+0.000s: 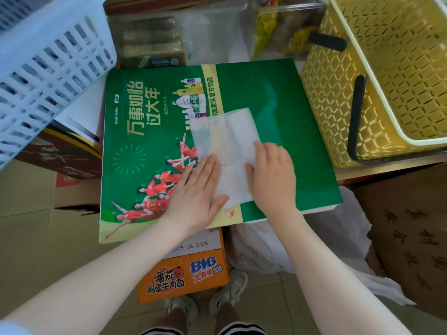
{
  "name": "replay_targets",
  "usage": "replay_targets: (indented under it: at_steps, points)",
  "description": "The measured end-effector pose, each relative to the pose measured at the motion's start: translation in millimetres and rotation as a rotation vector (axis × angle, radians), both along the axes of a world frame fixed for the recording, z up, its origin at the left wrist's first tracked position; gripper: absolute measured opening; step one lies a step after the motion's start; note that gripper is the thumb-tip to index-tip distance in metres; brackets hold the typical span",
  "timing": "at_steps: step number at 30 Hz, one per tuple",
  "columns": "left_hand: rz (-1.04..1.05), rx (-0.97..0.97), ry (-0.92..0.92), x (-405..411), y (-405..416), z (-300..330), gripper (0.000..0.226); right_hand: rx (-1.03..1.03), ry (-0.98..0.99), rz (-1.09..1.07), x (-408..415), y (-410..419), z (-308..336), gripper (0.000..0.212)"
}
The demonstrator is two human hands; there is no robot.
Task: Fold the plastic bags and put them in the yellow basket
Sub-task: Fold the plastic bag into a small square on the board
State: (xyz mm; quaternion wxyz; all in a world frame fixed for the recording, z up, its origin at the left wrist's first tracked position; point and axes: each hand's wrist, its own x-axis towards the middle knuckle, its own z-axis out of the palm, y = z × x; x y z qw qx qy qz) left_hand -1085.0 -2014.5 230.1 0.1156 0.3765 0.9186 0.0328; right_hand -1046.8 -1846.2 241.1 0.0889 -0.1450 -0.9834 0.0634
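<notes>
A thin white, see-through plastic bag (227,141) lies flat as a narrow folded strip on a green printed board (290,131). My left hand (196,189) rests flat, fingers together, on the strip's near left edge. On the right side of the strip my right hand (271,172) presses down with its fingers spread over the plastic. The yellow basket (338,112) with a cream rim and black handles stands at the right, beside the board; its inside looks empty where I can see it.
A white slotted basket (48,76) hangs over the upper left. Clear containers with snacks (266,27) stand behind the board. More white plastic bags (302,245) lie in a heap below the board's near right corner, next to an orange carton (183,276) and brown cartons.
</notes>
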Motion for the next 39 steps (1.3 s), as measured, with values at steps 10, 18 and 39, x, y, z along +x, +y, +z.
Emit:
replay_targets:
  at_steps: [10,18,39]
  points:
    - [0.09,0.013,0.026,8.5,11.5,8.7,0.075,-0.082,-0.398,0.192,4.7,5.1,-13.5,0.099]
    - [0.064,0.054,-0.013,7.7,19.4,-2.4,0.083,-0.065,-0.404,0.176,-4.7,11.9,-10.0,0.075]
    - [0.119,-0.003,-0.025,4.9,13.4,3.3,0.1,-0.017,-0.002,0.447,-24.6,41.6,0.6,0.053]
